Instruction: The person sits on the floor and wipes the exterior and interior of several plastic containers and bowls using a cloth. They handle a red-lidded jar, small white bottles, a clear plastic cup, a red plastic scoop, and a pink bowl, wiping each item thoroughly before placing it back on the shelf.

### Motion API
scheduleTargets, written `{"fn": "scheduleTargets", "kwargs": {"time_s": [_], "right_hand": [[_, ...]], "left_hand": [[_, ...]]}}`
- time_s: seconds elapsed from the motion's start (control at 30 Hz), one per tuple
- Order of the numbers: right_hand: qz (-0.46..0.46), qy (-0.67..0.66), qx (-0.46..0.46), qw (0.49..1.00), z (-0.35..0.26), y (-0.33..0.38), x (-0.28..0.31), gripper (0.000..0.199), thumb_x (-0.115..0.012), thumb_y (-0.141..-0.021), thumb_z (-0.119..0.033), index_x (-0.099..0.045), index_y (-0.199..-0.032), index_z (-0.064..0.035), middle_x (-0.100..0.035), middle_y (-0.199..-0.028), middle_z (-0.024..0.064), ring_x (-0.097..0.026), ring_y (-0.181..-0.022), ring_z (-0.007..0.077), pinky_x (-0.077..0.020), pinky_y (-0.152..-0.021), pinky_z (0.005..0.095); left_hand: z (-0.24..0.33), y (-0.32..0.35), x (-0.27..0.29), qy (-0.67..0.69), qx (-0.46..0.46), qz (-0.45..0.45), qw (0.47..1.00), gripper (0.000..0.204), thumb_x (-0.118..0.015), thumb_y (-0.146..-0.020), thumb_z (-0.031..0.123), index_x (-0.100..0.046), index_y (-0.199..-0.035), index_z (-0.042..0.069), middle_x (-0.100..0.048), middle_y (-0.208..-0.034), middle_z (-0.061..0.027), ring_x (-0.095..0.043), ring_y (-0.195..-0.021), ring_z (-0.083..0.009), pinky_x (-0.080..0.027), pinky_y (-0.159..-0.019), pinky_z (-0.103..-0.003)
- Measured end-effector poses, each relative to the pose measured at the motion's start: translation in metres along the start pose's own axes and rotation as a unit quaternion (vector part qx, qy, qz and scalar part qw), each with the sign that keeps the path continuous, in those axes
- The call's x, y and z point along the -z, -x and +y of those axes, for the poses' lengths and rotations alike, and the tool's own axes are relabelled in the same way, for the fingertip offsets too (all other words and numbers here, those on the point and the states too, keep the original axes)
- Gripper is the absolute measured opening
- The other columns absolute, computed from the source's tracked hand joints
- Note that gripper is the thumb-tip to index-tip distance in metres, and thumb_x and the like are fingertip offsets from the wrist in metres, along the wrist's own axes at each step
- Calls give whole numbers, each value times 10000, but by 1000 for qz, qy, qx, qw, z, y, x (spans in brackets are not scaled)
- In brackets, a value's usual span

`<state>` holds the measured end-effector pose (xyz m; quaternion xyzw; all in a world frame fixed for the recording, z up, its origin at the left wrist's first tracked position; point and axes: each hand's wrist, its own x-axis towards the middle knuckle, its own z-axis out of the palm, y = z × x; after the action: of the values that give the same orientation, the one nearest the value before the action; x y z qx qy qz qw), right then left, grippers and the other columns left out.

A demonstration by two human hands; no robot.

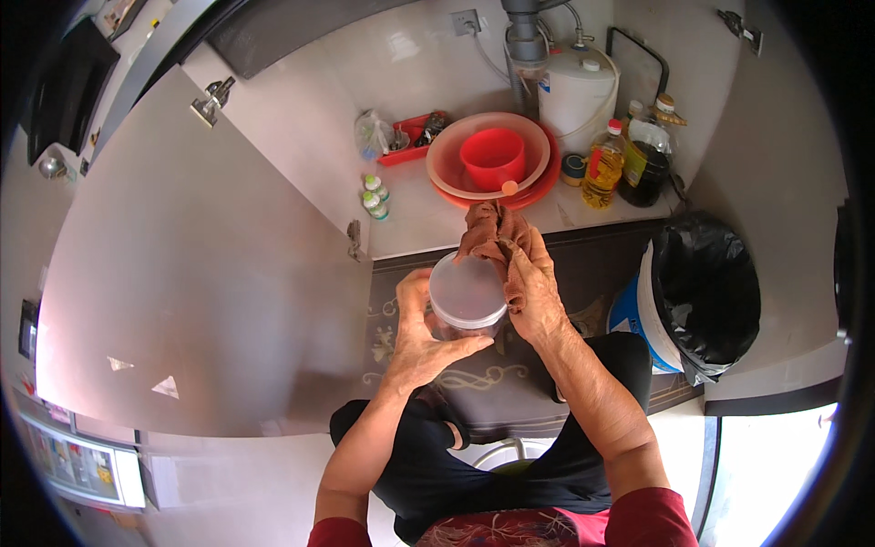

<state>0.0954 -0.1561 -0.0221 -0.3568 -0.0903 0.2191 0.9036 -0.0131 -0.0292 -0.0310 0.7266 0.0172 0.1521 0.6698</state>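
Note:
In front of me, a clear round jar (pixel 467 330) with a whitish screw-on lid (pixel 467 290) is held up at the mouth of an open cupboard. My left hand (pixel 421 339) wraps round the jar's left side and lower part, its thumb reaching across the front. A brown cloth (pixel 497 239) is bunched in my right hand (pixel 540 290), which is closed on it at the jar's right edge. Part of the cloth lies against the rim of the lid. What the jar contains cannot be made out.
Inside the cupboard are stacked basins (pixel 441 155) with a red dipper (pixel 492 159), a white tank (pixel 574 96), an oil bottle (pixel 603 169), a dark bottle (pixel 645 164) and two small bottles (pixel 375 202). A bin with a black bag (pixel 706 283) stands right; an open door (pixel 210 273) spans the left.

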Motion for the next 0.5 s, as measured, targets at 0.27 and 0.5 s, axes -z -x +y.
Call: {"fn": "scheduleTargets", "kwargs": {"time_s": [0.27,0.5], "right_hand": [[-198,447,333,807,-29,18,-10,339,-554,-757,-91,-584,-1088,-25,-599,-995,120,-563,-917,259,-445,-836,363],[-307,633,388,596,-25,51,-31,395,-695,-631,-229,-625,-995,-92,-532,-1107,69,-502,-1062,292,-407,-850,436]], "left_hand": [[26,0,-1,-59,34,-34,997,905,-883,-539,152,-349,-1266,87,-451,-1226,-117,-505,-1113,-190,-443,-923,-350],[7,-3,2,-329,-149,-68,930,871,-831,-610,221,-385,-1341,63,-409,-1330,-72,-434,-1202,-204,-364,-1012,-319]]}}
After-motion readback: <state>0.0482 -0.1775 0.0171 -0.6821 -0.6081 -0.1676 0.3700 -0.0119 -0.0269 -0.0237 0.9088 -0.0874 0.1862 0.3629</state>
